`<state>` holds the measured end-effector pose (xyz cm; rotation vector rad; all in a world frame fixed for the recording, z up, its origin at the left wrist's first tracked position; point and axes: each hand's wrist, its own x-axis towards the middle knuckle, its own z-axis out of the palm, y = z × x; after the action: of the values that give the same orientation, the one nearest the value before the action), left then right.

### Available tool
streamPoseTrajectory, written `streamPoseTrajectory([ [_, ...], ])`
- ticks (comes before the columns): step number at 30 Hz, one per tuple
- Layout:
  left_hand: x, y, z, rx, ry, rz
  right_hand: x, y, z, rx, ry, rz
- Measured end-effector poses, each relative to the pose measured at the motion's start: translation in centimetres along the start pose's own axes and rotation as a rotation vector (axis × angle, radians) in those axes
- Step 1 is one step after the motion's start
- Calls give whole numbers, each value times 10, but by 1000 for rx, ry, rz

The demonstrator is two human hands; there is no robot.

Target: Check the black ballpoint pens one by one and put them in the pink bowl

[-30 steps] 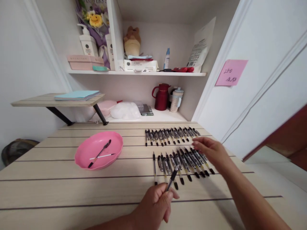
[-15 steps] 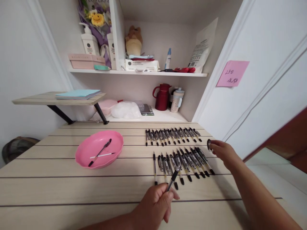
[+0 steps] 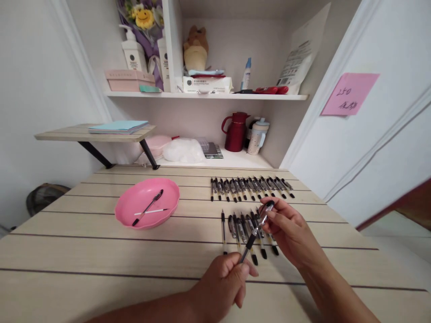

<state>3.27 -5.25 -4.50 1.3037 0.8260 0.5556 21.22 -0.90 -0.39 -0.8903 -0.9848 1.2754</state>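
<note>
- Your left hand (image 3: 232, 279) still grips a pen (image 3: 250, 242) pointing to 1 o'clock.
- Your right hand (image 3: 288, 226) has brought its pinched cap (image 3: 266, 214) toward 9 o'clock, to the pen's tip.

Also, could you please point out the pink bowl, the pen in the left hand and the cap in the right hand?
Pink bowl (image 3: 129, 196), head view, bare inner wall.
Held pen (image 3: 250, 242), head view, black grip.
Held cap (image 3: 264, 216), head view, clear part.

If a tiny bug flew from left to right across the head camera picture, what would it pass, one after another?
Dark object by the wall → pink bowl → left hand holding a pen → right hand holding a cap → pink note.
</note>
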Motion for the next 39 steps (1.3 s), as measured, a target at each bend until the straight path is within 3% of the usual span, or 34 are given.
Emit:
streamPoseTrajectory([
  [9,0,1,-1,4,-21,6,-8,8,-2,-196,-170,-2],
  [24,-3,12,-6,-155,-65,63,-15,6,2,-181,-382,89],
  [33,-8,26,-7,35,40,196,-18,3,12,-188,-349,65],
  [39,-6,24,-10,86,83,220,-17,12,16,-209,-252,50],
])
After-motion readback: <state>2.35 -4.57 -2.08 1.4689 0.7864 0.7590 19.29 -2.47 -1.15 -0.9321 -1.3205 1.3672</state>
